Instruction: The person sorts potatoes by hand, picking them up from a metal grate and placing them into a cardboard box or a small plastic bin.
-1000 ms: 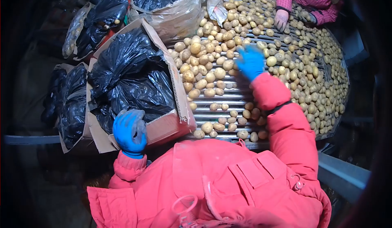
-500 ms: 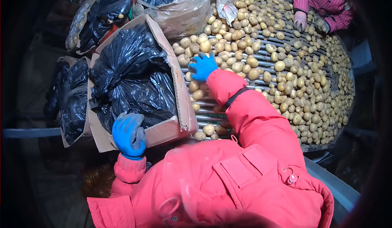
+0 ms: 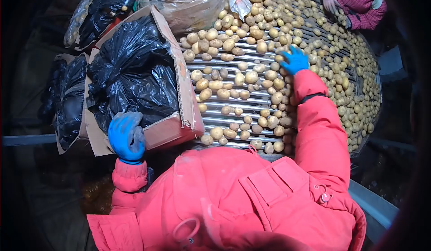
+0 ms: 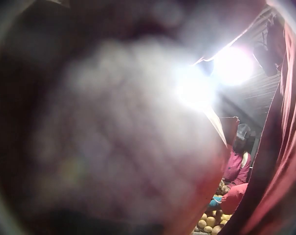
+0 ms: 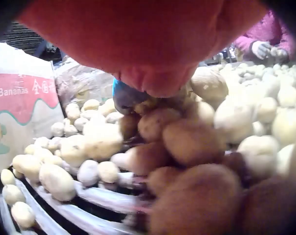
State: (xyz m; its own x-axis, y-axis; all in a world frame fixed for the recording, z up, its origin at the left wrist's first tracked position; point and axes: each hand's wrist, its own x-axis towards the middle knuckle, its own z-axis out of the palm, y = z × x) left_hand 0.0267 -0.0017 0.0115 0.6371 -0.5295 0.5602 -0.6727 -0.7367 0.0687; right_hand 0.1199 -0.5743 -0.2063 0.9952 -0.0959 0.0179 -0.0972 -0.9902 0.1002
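Note:
My right hand (image 3: 296,61), in a blue glove, reaches out over the potatoes (image 3: 345,82) with its fingers spread. Its fingertips are right at a few of them, among the thick heap on the right half of the metal rods (image 3: 215,65). In the right wrist view the sleeve covers most of the glove (image 5: 126,98), and potatoes (image 5: 192,142) crowd around it. At the near corner of a cardboard box (image 3: 186,96) lies my left hand (image 3: 126,136), also gloved, loosely curled with its grey palm side partly showing. The left wrist view is mostly a blur.
Black plastic bags (image 3: 134,71) fill the box. Behind it stands a large sack (image 3: 188,15) lined in black plastic, with a grey plastic piece (image 3: 239,2) beside it. Another person (image 3: 354,2) in a pink checked sleeve handles potatoes at the far right.
My right hand swept left toward the box side, then back out to the right. Potatoes on the left rods have shifted. My left hand stays at the box corner.

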